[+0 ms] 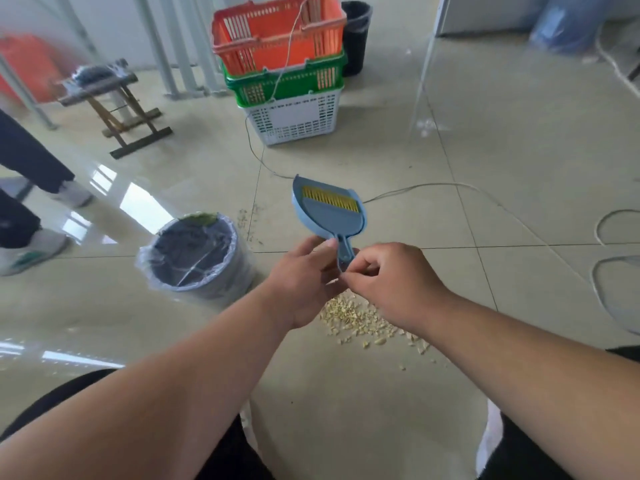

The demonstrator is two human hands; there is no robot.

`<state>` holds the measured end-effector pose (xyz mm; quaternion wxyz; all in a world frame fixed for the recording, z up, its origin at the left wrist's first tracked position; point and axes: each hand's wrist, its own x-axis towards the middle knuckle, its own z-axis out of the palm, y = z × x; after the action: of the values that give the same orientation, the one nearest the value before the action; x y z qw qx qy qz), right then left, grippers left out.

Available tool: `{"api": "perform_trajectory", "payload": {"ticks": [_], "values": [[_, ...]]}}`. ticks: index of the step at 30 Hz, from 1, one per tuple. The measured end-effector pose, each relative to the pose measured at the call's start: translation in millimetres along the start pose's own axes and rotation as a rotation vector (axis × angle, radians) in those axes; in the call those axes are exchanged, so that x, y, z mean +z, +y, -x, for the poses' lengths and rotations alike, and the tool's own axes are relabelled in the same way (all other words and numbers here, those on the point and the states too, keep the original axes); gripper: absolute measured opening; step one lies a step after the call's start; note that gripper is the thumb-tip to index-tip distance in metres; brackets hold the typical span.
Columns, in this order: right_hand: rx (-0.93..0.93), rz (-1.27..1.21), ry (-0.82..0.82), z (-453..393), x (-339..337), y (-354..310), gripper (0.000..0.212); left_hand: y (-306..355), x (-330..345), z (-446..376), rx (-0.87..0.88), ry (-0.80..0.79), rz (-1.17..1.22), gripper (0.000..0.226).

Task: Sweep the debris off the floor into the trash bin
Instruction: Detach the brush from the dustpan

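Observation:
A small blue dustpan (313, 216) with a yellow-bristled brush (330, 199) nested in it is held up above the floor. My left hand (304, 275) grips the handle from the left. My right hand (384, 282) pinches the handle's lower end from the right. Under both hands a pile of pale yellow debris (353, 318) lies on the tiled floor, partly hidden by my hands. A second thin scatter of debris (247, 223) lies beside the trash bin (197, 252), a grey bin lined with a clear bag, left of my hands.
Stacked orange, green and white baskets (291, 74) stand ahead, with a black bin (356, 36) behind them. A thin cable (433, 185) runs across the floor to the right. A wooden stool (114, 102) is at far left. Another person's legs and shoes (31, 216) stand at the left edge.

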<state>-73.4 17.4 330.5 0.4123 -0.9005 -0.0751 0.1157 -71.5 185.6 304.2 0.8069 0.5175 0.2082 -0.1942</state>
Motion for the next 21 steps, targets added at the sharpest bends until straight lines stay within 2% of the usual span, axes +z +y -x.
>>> {"api": "perform_trajectory", "payload": {"ticks": [3,6,10,12,15,21], "values": [[-0.050,-0.013,-0.095,4,-11,-11,0.013,16,-4,10,-0.016,-0.013,-0.065,0.031],[-0.087,0.037,-0.055,-7,-18,-6,0.024,20,-8,4,-0.072,0.044,-0.085,0.031],[-0.156,0.206,-0.125,-34,-22,6,0.090,17,-4,-13,-0.128,0.061,-0.142,0.026],[-0.129,0.176,-0.161,-46,-24,11,0.108,18,1,-20,-0.138,0.019,-0.174,0.026],[-0.097,0.124,-0.201,-57,-24,16,0.102,21,4,-26,-0.129,-0.033,-0.228,0.030],[-0.095,-0.005,-0.226,-58,-12,13,0.091,24,-5,-28,-0.135,-0.034,-0.241,0.030]]}}
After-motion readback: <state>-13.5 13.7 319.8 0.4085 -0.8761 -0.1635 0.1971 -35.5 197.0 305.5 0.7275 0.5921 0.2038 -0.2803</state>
